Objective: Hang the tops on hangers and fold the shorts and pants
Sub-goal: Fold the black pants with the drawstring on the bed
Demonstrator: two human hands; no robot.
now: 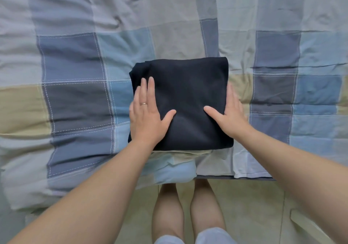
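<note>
While both hands lie on it, the folded navy garment (188, 96) sits as a neat square on the bed (75, 55), close to the near edge and about midway along it. Whether it is shorts or pants cannot be told from the fold.

The left hand (146, 111) lies flat on the garment's left part, fingers straight and together, thumb spread wide toward the middle. It holds nothing and only presses down. A ring (144, 103) shows on one finger.

The right hand (229, 115) is also spread. Its thumb rests on top of the cloth, and its straight fingers run along the garment's right edge, touching the side of the fold.

A checked quilt in blue, grey and tan covers the bed. Below the near edge, the person's bare legs (169, 215) stand on a pale tiled floor (254, 206).
</note>
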